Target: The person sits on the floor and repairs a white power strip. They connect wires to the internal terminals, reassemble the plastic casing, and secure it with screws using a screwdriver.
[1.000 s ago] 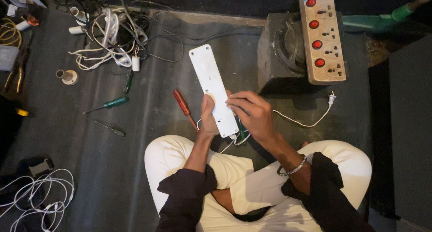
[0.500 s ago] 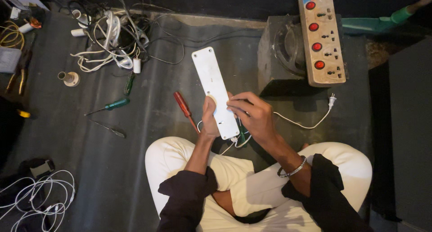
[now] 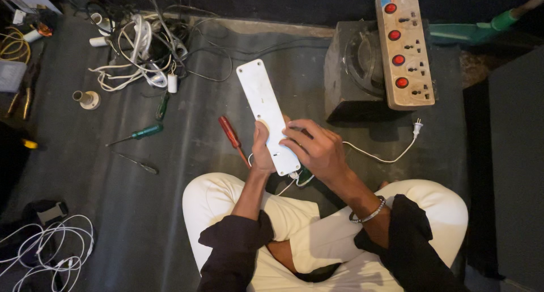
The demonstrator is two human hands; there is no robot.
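I sit cross-legged on a dark floor and hold a long white power strip with its plain back facing up. My left hand grips its near end from the left side. My right hand wraps over the same end from the right, fingers curled on it. A thin white cord runs from beneath my right hand to a small plug on the floor. A red-handled screwdriver lies just left of my left hand.
A beige switchboard with red switches rests on a dark box at the right. A green-handled screwdriver, a tangle of white cables, pliers and a white cord bundle lie to the left.
The power strip has shifted slightly within my hands, and my right fingers have closed further over its near end. Nothing on the floor has moved.
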